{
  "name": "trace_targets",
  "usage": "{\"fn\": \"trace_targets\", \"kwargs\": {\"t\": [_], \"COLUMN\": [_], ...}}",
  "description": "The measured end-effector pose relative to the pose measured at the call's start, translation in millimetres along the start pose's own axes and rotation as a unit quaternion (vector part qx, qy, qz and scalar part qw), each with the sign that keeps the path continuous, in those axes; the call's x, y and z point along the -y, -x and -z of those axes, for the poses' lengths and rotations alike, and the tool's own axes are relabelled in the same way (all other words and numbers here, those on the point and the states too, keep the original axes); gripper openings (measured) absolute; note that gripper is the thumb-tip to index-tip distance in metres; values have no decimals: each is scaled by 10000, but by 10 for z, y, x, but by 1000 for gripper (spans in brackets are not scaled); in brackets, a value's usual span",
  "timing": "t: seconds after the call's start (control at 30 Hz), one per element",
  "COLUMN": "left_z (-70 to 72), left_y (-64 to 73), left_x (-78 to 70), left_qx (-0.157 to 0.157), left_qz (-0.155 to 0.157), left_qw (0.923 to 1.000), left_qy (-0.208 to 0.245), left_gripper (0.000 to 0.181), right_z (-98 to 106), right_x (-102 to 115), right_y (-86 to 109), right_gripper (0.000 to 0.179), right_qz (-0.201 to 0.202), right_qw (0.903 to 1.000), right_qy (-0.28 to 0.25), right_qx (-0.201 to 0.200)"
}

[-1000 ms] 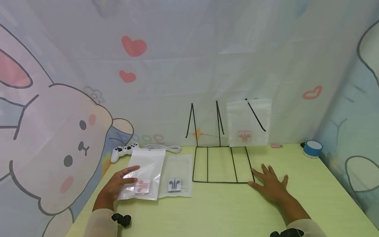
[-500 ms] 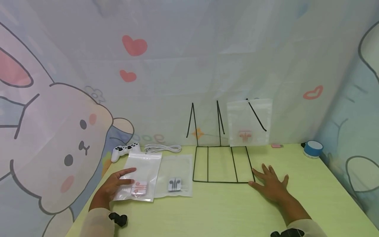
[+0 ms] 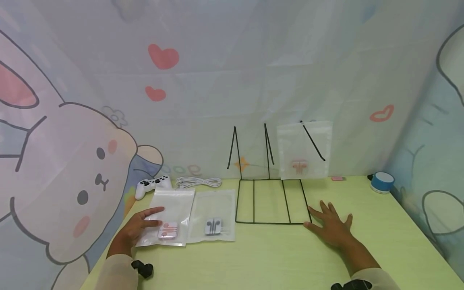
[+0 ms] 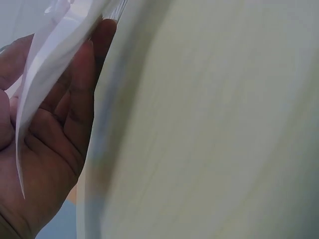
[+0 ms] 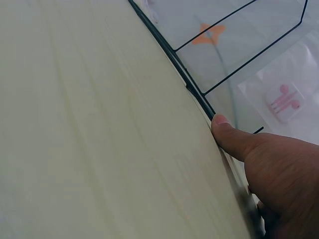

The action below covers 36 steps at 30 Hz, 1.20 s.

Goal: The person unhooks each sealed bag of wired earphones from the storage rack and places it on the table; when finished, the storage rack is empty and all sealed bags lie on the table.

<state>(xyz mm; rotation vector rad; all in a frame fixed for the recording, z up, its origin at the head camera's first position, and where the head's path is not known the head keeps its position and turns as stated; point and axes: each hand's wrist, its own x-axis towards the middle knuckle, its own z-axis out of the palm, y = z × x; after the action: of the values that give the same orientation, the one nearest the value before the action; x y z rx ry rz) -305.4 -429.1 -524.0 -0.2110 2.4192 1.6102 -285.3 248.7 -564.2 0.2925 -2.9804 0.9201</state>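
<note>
My left hand (image 3: 135,230) grips the left side of a white zip bag (image 3: 175,203) with pink earphones (image 3: 168,230) in a clear case. In the left wrist view the bag's edge (image 4: 47,82) runs between thumb and fingers. Beside it, slightly overlapped, lies a second zip bag (image 3: 203,205) with dark earphones (image 3: 213,226). Fingers spread, my right hand (image 3: 333,227) rests at the front right corner of a black wire display rack (image 3: 270,222), the thumb touching the frame. A third bag (image 3: 290,141) with pink earphones hangs from the rack's right hook (image 3: 313,141).
A white game controller (image 3: 152,185) and a coiled white cable (image 3: 198,182) lie behind the bags. At the back right are a small pink block (image 3: 337,178) and a blue-and-white round tub (image 3: 382,182). A printed cloth backdrop (image 3: 253,80) stands behind the table.
My left hand has drawn the front bag left and lower, uncovering more of the bag beside it. My right hand has stayed at the rack's corner.
</note>
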Motion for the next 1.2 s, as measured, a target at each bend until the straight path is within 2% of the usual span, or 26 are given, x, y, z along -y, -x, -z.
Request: {"fn": "trace_targets", "kwargs": {"t": [0.3, 0.47, 0.7, 0.8, 1.0, 1.2], "left_z": [39, 61, 47, 27, -4, -2], "left_y": [-14, 11, 46, 56, 52, 58], "left_x": [-75, -110, -149, -154, -115, -94], "left_qx": [-30, 54, 53, 41, -72, 21], "left_qz": [34, -116, -340, -320, -53, -326], "left_qw": [9975, 9953, 9838, 9816, 9814, 9701], "left_qy": [-700, -957, -1760, -1884, -1917, -2404], "left_gripper": [77, 76, 72, 72, 73, 77], "right_z": [38, 28, 14, 19, 33, 48], "right_x": [54, 39, 17, 21, 56, 81], "right_y": [25, 30, 12, 11, 25, 32], "right_gripper": [77, 77, 78, 78, 77, 77], "right_qz": [35, 18, 29, 15, -7, -18], "right_qw": [9999, 10000, 10000, 10000, 10000, 10000], "right_qy": [55, 24, 1, -9, 11, 25], "right_qx": [-84, -62, -48, -34, 3, -5]}}
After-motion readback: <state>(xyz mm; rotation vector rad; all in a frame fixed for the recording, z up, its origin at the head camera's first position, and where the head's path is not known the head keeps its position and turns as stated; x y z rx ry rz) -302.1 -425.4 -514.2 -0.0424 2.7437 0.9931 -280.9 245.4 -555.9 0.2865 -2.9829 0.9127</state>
